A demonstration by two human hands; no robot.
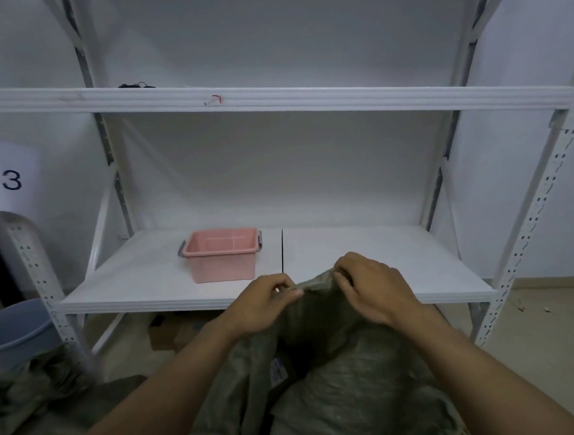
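Grey-green plastic makes the bag (341,383), which sits low at 6 o'clock, in front of the shelf (384,261). Both hands hold its top edge. The left hand (264,303) pinches the edge with thumb and fingers, so its grip is clamped on the bag. The right hand (372,286) is just beside it at 3 o'clock, with fingers curled over the same edge, so its grip is clamped on the bag too. A pink bin (222,257) stands on the shelf at 11 o'clock from the hands. A grey bucket (14,324) is well apart at 9 o'clock.
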